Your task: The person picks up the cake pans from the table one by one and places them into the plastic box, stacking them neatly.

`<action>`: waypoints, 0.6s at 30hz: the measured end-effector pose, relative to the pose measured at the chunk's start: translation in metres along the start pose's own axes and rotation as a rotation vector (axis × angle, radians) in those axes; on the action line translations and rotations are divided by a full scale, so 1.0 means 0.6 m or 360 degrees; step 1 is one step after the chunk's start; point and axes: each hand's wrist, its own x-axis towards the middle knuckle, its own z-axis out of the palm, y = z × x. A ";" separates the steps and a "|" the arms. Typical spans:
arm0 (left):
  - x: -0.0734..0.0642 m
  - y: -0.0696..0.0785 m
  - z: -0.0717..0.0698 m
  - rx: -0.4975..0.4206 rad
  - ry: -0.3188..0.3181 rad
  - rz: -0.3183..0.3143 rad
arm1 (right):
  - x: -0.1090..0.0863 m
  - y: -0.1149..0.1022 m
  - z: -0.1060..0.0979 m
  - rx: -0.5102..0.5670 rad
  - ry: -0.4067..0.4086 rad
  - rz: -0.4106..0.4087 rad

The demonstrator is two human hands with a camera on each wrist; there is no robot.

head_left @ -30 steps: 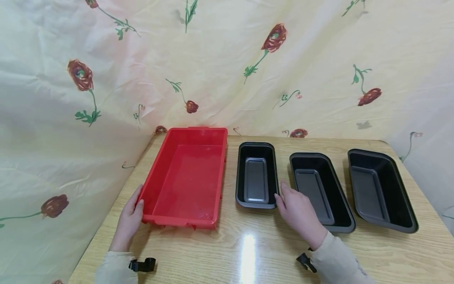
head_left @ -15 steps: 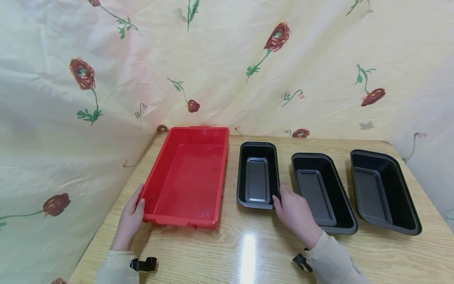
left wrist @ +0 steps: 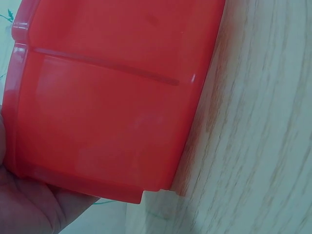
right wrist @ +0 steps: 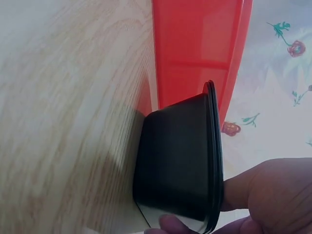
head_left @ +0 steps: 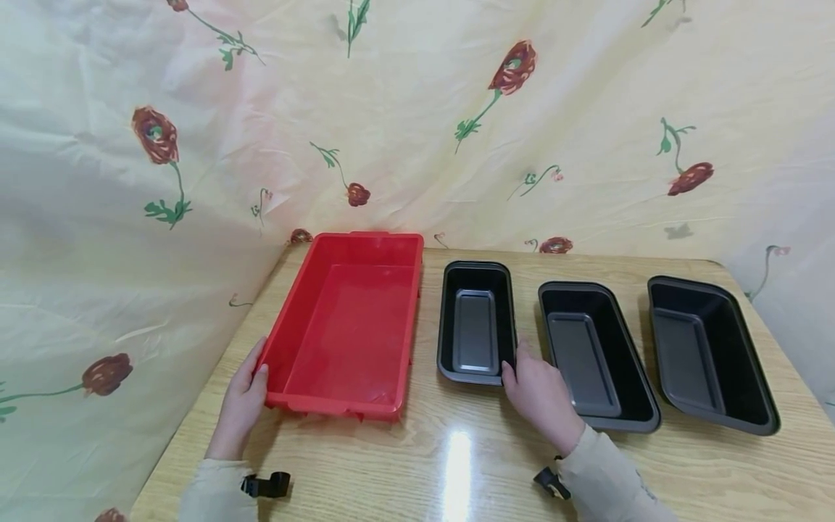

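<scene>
Left hand (head_left: pixel 240 397) pinches red tray (head_left: pixel 352 333) at eight o'clock; right hand (head_left: pixel 540 395), leftmost pan (head_left: pixel 475 330) at four. Grips look made; the pan stands outside the tray.

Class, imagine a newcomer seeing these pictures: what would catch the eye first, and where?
Probably the big red tray, the brightest colour here, at the left of the wooden table, its near left corner held by the left grip. Next, the three dark pans in a row to its right, the right grip pinching the pan nearest the tray. Behind the table, red flowers dot the pale backdrop.
</scene>
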 end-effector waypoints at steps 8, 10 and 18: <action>-0.002 0.004 0.001 -0.0006 -0.0003 -0.0016 | 0.001 -0.001 0.007 0.0094 0.0015 0.0037; -0.002 0.005 0.002 -0.0001 -0.0002 -0.0024 | 0.001 -0.002 0.007 0.0118 0.0025 0.0044; -0.003 0.007 0.003 -0.0006 0.0006 -0.0035 | 0.005 -0.002 0.008 0.0213 -0.0002 0.0111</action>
